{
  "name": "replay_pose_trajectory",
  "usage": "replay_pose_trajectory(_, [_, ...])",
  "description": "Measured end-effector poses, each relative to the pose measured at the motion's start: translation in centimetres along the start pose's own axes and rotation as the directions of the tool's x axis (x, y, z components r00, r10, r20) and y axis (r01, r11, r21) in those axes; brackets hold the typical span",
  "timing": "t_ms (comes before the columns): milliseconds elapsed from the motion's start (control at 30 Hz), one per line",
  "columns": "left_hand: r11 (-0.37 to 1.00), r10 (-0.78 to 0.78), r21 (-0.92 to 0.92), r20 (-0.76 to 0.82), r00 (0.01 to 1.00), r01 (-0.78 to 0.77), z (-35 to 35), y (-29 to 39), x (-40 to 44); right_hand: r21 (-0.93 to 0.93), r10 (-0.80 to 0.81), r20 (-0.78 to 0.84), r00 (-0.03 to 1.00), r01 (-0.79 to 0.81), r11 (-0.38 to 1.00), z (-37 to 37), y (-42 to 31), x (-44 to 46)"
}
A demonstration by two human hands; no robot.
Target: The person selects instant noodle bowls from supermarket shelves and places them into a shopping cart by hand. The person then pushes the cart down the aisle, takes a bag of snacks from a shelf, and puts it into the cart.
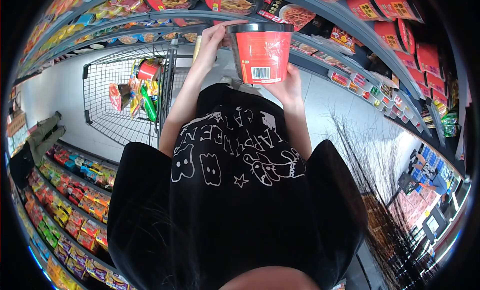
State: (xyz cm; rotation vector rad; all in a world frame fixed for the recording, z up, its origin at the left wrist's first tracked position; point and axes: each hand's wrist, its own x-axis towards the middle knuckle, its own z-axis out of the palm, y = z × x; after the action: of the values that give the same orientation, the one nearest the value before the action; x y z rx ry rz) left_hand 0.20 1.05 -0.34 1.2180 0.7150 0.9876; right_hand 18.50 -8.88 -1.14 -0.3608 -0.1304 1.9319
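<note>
Between my two hands is a red instant noodle bucket (262, 50) with a black lid, held up in front of the shelves. A barcode on its side faces me. My left hand (214, 42) is closed on the bucket's upper left side, near the lid. At the lower right, my right hand (289, 85) supports the bucket, its fingers partly hidden behind it. To the left stands a wire shopping cart (107, 70) holding another red tub (148, 70), a green packet (148, 104) and a few colourful packages.
Ahead, a shelf (320, 32) carries boxed and tub meals, with more red tubs (395, 35) at the right. Shelves of bagged snacks (75, 215) stand at the lower left. Another person's legs (45, 132) show at the far left. Pale tiled floor (320, 105) runs between the shelves.
</note>
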Motion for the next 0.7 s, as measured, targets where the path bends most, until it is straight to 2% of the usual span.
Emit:
replay_pose_trajectory(533, [1.0, 0.019, 0.003, 0.005, 1.0, -0.019, -0.15, -0.12, 0.03, -0.029, 0.019, -0.025, 1.0, -0.02, 0.999, -0.21, 0.01, 0.09])
replay_pose_trajectory(700, [1.0, 0.028, 0.008, -0.038, 0.999, -0.028, 0.07, -0.1, 0.04, -0.029, 0.009, -0.031, 0.999, -0.01, 1.0, -0.02, 0.0, 0.17])
